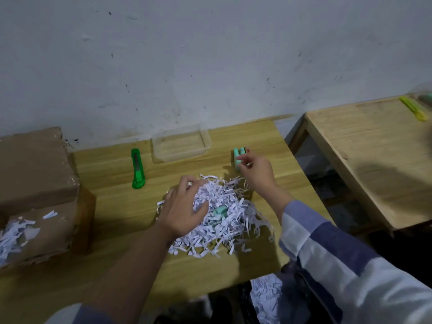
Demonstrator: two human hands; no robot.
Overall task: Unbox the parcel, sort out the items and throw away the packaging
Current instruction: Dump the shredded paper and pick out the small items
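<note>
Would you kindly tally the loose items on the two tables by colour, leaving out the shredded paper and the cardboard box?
Green: 1, the utility knife
Mint: 2, the piece held in the right hand and the piece in the shreds
Yellow: 1, the utility knife
Clear: 1, the plastic tray
Total: 5

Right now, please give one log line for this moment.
left hand: on shreds | right hand: pinches mint clip | tray: empty
</note>
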